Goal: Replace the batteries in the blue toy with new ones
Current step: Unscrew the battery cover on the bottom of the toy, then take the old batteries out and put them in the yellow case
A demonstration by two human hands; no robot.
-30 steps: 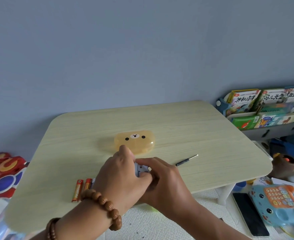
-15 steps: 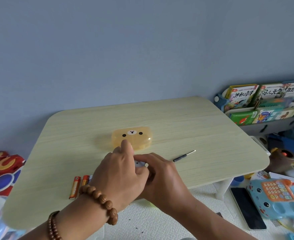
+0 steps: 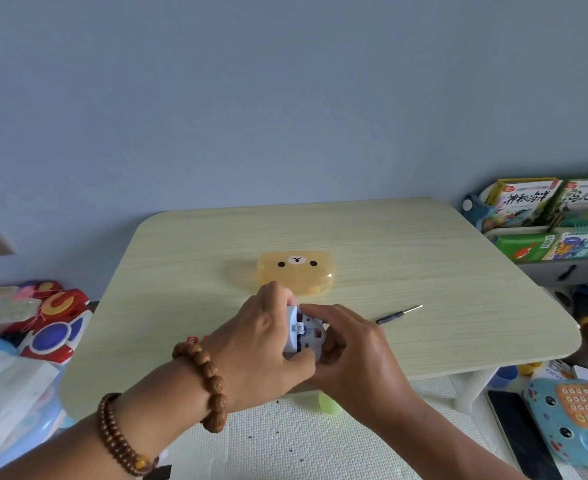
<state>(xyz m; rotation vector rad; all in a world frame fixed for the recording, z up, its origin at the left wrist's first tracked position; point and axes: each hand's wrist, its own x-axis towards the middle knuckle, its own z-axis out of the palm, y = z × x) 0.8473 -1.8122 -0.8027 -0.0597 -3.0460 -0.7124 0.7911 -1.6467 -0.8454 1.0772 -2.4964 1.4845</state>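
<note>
Both hands hold the small blue toy just above the near edge of the table. My left hand grips its left side, thumb under it. My right hand curls round its right side with the fingertips on the top edge. The toy's underside faces me, with an open compartment and dark and red parts inside. The ends of the orange batteries peek out on the table behind my left wrist. A small black screwdriver lies to the right of my hands.
A translucent yellow bear-face case sits mid-table beyond my hands. Red and blue toys are piled on the floor at left. A book rack stands at right, with a blue toy phone and a dark phone on the mat.
My hands have turned the toy, and its open underside now shows between them. My left wrist now covers most of the batteries.
</note>
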